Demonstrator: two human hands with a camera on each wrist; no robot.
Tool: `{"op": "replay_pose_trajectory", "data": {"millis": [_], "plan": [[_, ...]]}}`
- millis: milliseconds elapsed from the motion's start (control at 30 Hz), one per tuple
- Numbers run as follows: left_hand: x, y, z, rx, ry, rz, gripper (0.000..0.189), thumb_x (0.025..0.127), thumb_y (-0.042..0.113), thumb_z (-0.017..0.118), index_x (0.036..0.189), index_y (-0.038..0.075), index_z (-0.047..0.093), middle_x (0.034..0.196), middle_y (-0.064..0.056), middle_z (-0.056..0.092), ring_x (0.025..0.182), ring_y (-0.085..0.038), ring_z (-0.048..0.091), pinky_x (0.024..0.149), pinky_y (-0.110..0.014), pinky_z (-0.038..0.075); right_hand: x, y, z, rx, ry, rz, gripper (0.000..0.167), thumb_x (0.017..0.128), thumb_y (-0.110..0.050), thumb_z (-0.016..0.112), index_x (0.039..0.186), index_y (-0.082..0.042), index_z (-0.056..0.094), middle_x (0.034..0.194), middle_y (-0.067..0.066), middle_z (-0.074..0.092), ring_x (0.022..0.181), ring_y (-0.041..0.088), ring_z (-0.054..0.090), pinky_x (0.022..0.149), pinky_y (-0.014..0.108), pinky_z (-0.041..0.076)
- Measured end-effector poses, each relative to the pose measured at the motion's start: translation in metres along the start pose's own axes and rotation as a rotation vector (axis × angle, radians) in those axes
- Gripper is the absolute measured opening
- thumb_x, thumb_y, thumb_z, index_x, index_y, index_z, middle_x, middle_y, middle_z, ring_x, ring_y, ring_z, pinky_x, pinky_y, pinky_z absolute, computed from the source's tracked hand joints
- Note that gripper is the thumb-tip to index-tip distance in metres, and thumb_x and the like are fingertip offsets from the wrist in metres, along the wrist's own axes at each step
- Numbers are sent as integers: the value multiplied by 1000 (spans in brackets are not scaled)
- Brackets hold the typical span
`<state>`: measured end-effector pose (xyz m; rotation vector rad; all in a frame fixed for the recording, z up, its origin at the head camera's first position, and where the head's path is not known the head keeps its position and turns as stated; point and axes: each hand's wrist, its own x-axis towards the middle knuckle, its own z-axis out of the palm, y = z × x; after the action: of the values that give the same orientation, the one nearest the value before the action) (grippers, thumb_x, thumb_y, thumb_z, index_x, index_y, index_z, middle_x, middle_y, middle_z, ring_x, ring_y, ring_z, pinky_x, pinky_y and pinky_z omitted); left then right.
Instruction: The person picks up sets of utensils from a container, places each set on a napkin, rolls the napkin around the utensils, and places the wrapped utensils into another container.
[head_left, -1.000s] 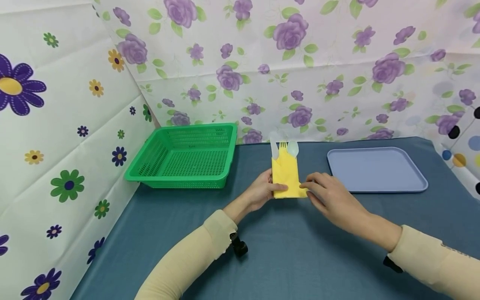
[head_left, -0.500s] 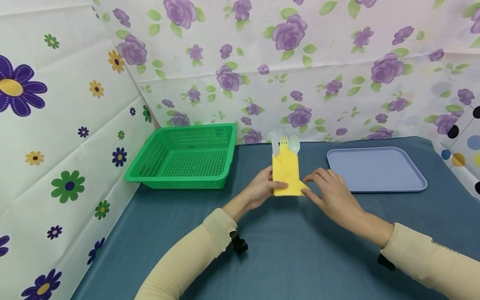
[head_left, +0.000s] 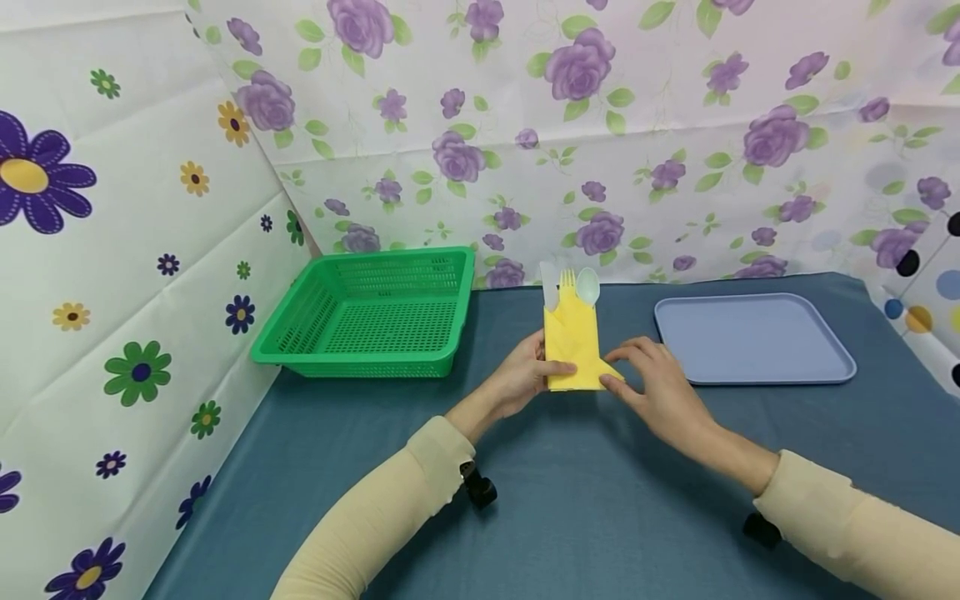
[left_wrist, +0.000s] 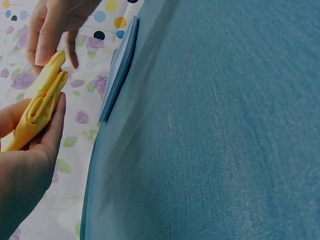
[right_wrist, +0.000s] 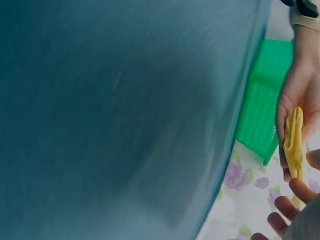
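A folded yellow napkin (head_left: pixel 573 337) stands upright above the table as a pocket. A clear plastic knife (head_left: pixel 550 287), a yellow fork (head_left: pixel 567 281) and a pale spoon (head_left: pixel 588 286) poke out of its top. My left hand (head_left: pixel 521 375) grips the napkin's lower left side, thumb across the front and fingers behind. At the lower right corner, my right hand (head_left: pixel 660 387) holds the small pointed flap between thumb and index finger. The left wrist view shows the napkin's layered bottom edge (left_wrist: pixel 39 107); the cutlery handles are hidden inside.
A green plastic basket (head_left: pixel 375 367) stands at the back left, beside the flowered cloth wall (head_left: pixel 420 83). To the back right lies a light blue tray (head_left: pixel 753 337). Blue-grey cloth (head_left: pixel 570 517) covers the table.
The napkin and cutlery have risen slightly. My right hand has shifted its fingers at the corner, and the flap now shows more plainly as a point to the right. Basket and tray are unmoved.
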<state>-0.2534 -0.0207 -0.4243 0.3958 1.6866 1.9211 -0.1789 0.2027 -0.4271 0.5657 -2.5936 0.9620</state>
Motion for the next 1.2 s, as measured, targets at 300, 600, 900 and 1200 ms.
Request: {"op": "replay_pose_trajectory", "data": {"millis": [300,600,900,1200], "plan": [[0,1,1,-11,-7,9,54,100,-4,65,149,9,46,133,-14,67,118,-25,69,94,-38,59,2,7,4,265,-50,186,23,103,-27,69,109,-4,69,123,15,60,122,38,55,105,65,43],[-1,-1,0,-24,-45,22,56,100,-4,65,151,9,44,134,-14,66,116,-23,69,95,-37,59,0,9,11,352,-19,160,13,104,-17,67,104,-4,66,120,14,60,121,34,53,105,63,39],[-2,3,2,-64,-81,49,55,101,-5,63,150,8,44,132,-13,66,114,-20,69,97,-38,58,1,12,16,389,-24,83,8,108,-8,57,111,-1,58,111,11,61,115,29,57,101,41,45],[-4,7,5,-112,-80,53,55,101,-5,61,152,8,43,140,-16,62,120,-22,67,99,-38,57,0,17,19,328,102,-100,49,104,-2,62,150,-6,44,137,15,51,122,28,51,101,44,40]]}}
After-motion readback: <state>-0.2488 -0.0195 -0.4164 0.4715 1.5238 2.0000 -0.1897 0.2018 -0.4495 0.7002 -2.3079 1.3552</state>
